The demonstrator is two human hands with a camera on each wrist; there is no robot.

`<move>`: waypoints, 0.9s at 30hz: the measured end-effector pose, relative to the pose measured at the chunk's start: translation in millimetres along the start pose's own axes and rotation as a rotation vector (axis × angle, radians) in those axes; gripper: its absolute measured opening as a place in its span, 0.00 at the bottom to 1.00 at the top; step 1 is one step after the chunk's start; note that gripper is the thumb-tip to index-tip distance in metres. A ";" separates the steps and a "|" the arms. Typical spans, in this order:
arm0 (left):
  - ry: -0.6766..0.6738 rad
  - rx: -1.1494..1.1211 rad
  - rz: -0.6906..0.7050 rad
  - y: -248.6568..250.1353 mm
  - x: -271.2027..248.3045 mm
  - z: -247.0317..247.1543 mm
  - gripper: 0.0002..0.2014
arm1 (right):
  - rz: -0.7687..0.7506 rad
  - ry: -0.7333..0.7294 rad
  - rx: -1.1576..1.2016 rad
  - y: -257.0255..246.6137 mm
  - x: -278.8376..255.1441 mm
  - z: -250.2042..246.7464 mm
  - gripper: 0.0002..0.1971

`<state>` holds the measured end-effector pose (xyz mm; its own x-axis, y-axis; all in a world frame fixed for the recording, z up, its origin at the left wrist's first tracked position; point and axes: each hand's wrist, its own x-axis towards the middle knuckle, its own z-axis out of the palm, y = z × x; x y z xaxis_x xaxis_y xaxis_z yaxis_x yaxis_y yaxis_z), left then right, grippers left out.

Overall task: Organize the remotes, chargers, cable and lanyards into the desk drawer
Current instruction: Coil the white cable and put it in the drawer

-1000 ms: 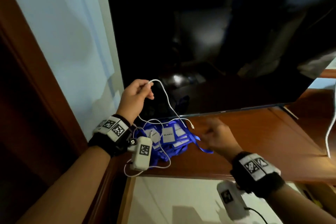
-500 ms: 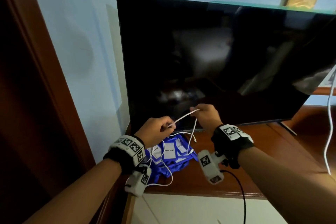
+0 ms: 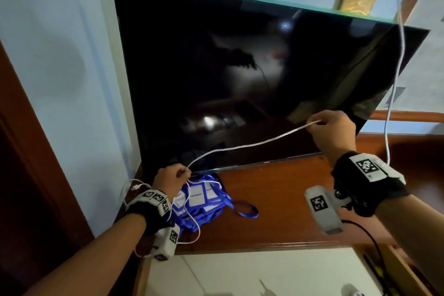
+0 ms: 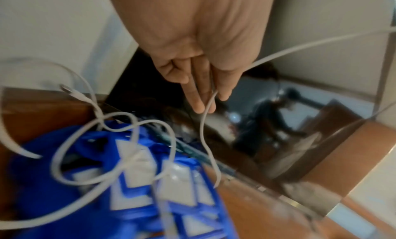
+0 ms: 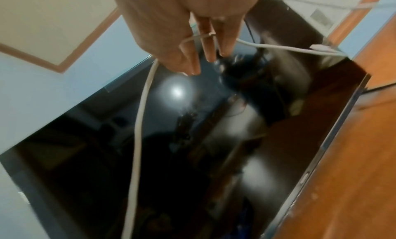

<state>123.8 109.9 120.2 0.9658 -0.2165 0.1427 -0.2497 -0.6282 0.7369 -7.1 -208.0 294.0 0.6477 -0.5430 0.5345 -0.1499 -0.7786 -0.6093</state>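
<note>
A thin white cable [image 3: 249, 144] stretches in front of the TV between both hands. My left hand [image 3: 171, 176] pinches it low at the TV's left corner, just above a pile of blue lanyards [image 3: 201, 202] with white name cards. My right hand [image 3: 332, 127] pinches the cable higher up on the right. In the left wrist view the cable [image 4: 205, 134] runs between my left hand's fingers [image 4: 199, 97], and its loose loops lie over the lanyards [image 4: 120, 183]. In the right wrist view the cable [image 5: 139, 124] hangs from my right hand's fingers [image 5: 193, 60].
A large dark TV [image 3: 240, 79] stands on the brown wooden desk [image 3: 276, 211] against a blue wall. Another white cord [image 3: 396, 79] hangs down at the right. A pale floor [image 3: 252, 274] shows below the desk's front edge; a drawer edge [image 3: 394, 269] shows at bottom right.
My right hand took hold of the cable near the left hand and pulled it up and to the right, drawing it out long. The left hand dropped lower, toward the lanyards.
</note>
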 end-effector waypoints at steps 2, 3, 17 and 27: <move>0.032 -0.224 0.025 28.2 6.1 5.1 0.07 | 0.036 -0.086 -0.110 12.2 -1.9 -8.9 0.06; 0.038 -0.316 0.039 45.1 7.4 5.4 0.06 | 0.061 -0.144 -0.175 17.3 -3.8 -12.0 0.06; -0.237 -0.495 0.309 167.7 -59.3 -4.3 0.06 | 0.141 -0.769 -0.192 75.4 -74.6 -34.4 0.04; -0.531 -0.259 0.439 161.1 -130.2 45.8 0.04 | -0.269 -0.634 0.151 52.5 -153.4 -14.8 0.40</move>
<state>-45.4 2.7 190.1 0.6004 -0.7816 0.1696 -0.5177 -0.2182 0.8273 -125.3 -170.2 188.7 0.9651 -0.0136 0.2615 0.1523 -0.7832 -0.6028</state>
